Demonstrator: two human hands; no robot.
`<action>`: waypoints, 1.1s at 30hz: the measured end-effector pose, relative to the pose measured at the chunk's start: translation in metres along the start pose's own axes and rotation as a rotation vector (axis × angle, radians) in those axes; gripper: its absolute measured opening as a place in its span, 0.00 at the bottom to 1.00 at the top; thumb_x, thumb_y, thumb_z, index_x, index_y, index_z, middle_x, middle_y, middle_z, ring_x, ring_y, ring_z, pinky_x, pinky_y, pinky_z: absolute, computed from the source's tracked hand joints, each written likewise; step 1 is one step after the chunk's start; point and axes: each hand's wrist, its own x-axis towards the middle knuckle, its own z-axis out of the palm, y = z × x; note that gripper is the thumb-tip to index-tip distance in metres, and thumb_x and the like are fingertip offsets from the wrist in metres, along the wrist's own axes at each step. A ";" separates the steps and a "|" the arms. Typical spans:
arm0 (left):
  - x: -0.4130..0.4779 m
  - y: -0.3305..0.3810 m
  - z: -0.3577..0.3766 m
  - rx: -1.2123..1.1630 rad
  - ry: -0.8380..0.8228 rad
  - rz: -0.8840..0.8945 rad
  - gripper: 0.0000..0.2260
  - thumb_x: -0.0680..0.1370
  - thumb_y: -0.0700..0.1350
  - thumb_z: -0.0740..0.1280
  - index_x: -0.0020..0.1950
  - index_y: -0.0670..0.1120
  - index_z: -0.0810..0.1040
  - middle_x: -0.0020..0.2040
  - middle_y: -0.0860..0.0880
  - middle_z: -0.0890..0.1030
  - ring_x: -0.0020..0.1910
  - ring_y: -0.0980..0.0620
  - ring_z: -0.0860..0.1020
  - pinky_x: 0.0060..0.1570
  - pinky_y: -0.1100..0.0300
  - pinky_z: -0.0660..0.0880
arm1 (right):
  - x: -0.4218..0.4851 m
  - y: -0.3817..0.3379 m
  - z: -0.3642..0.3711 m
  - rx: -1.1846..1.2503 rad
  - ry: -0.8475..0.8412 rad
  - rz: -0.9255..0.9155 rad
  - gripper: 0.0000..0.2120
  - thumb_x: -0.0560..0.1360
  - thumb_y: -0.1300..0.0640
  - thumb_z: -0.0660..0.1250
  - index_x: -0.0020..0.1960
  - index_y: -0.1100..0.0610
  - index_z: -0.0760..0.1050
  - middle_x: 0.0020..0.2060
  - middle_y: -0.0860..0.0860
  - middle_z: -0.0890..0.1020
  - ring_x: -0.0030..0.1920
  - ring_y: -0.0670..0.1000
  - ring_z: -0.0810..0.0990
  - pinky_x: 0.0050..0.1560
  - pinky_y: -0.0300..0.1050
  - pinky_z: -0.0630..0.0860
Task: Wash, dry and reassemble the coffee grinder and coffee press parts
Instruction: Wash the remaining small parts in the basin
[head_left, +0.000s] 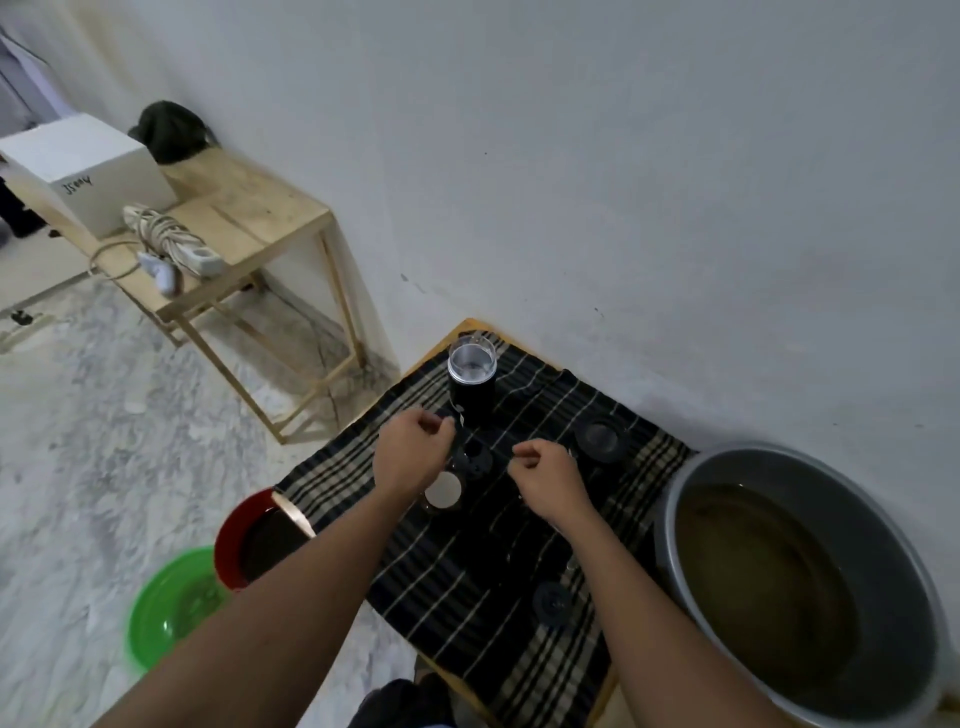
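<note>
the black cylindrical coffee grinder with a clear plastic lid (471, 382) stands upright at the far end of the dark striped cloth (467, 634), probably spread there so washed parts can dry. the left hand (413, 452) and right hand (550, 478) hover just before it, fingers curled. whether they pinch anything, i cannot tell. a grey metal basin of water (675, 499) sits close by, to the right.

Plain white wall (623, 156) fills 12 to 3 o'clock, few small dark marks. Grey-white marbled floor (104, 441) at 9 o'clock. Wooden side table (260, 218) at 10 o'clock against wall, open-frame legs. On top: white box (88, 166), coiled white cable with power strip (171, 239), dark bundle (166, 130). Light soft, even, dim.
</note>
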 end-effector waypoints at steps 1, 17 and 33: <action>0.016 0.004 -0.002 0.002 -0.002 0.005 0.06 0.78 0.51 0.70 0.45 0.49 0.81 0.39 0.55 0.81 0.42 0.52 0.80 0.42 0.57 0.75 | 0.009 -0.005 -0.002 0.001 0.010 -0.007 0.16 0.79 0.56 0.68 0.65 0.57 0.77 0.50 0.48 0.80 0.53 0.50 0.80 0.53 0.44 0.77; 0.160 -0.047 0.054 -0.026 -0.384 0.377 0.38 0.59 0.49 0.87 0.68 0.51 0.78 0.58 0.56 0.84 0.59 0.57 0.82 0.60 0.58 0.77 | 0.140 -0.043 0.018 -0.026 -0.019 -0.374 0.29 0.66 0.47 0.82 0.65 0.49 0.77 0.57 0.42 0.83 0.56 0.45 0.80 0.56 0.42 0.75; 0.120 -0.027 0.029 -0.254 -0.164 0.822 0.30 0.62 0.51 0.80 0.63 0.49 0.80 0.55 0.51 0.85 0.52 0.54 0.83 0.51 0.60 0.79 | 0.052 -0.053 0.036 0.044 0.358 -0.669 0.12 0.71 0.48 0.78 0.49 0.45 0.77 0.49 0.47 0.84 0.53 0.49 0.83 0.58 0.49 0.79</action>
